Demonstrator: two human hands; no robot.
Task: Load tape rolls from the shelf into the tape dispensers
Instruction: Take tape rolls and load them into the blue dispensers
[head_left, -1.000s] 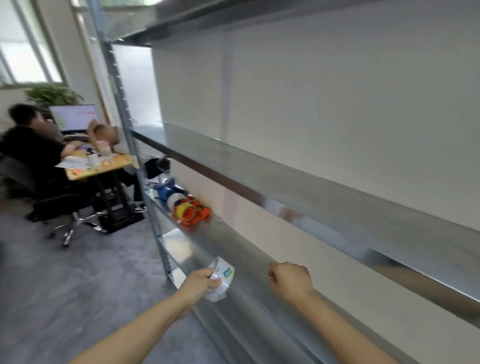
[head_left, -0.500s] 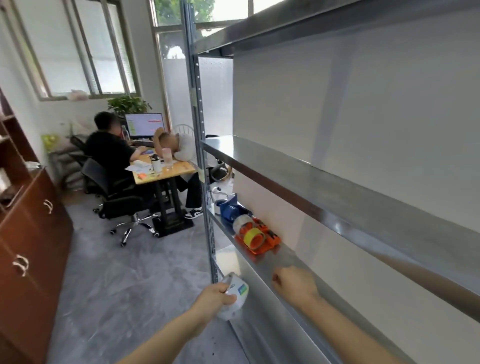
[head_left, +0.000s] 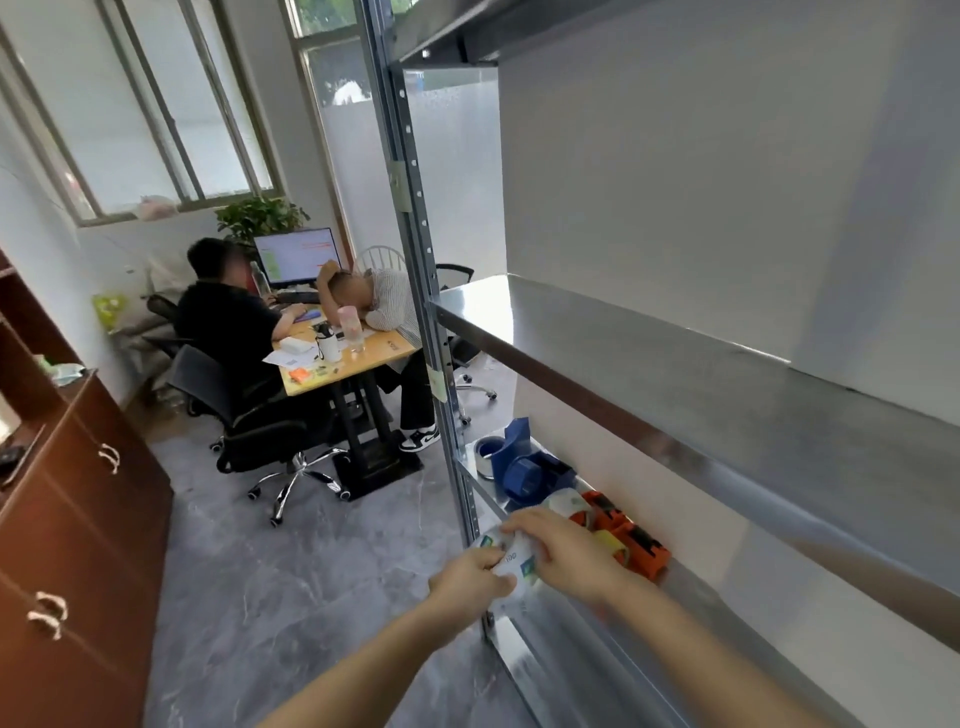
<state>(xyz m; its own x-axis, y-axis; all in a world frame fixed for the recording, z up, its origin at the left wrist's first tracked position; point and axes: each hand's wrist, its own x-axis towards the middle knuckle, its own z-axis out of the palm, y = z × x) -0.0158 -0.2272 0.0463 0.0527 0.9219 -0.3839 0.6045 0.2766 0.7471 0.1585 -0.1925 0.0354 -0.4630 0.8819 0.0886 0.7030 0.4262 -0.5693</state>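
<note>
A wrapped tape roll (head_left: 514, 558) with a white label and green-blue print is held between both hands just in front of the metal shelf (head_left: 571, 639). My left hand (head_left: 470, 579) grips it from below and my right hand (head_left: 563, 553) closes over its top. Behind my right hand an orange tape dispenser (head_left: 631, 543) lies on the shelf, with a yellowish roll partly hidden beside it. Farther left stand a blue tape dispenser (head_left: 530, 470) and a roll of tape (head_left: 488, 454).
A steel upright (head_left: 415, 249) of the rack rises left of the shelf. An upper shelf board (head_left: 727, 374) juts out over the dispensers. Two people sit at a desk (head_left: 337, 364) beyond. A brown cabinet (head_left: 78, 493) lines the left wall.
The view has swung left and closer to the dispensers. My right hand has come off the shelf and closed onto the tape roll that my left hand was carrying alone.
</note>
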